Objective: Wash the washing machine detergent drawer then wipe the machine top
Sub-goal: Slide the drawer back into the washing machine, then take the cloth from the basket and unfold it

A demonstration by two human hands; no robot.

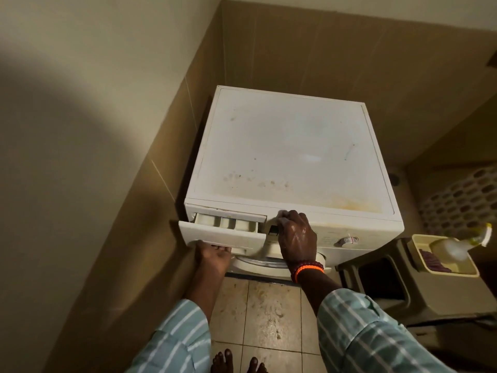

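Observation:
A white front-loading washing machine [290, 146] stands in a tiled corner, its top stained with brown and yellow marks near the front edge. The detergent drawer [223, 234] at the upper left of the front panel is pulled partly out, showing three compartments. My left hand [212, 255] grips the underside of the drawer front, fingers curled up into its handle recess. My right hand [294, 235], wet, rests on the control panel just right of the drawer, fingertips at the top front edge.
Walls close in on the left and behind. A dark plastic stool [376, 275] stands to the right with a beige tub [443, 265] and a spray bottle [468, 242] on it. A perforated laundry basket [462, 197] is further right. Stained floor tiles lie below.

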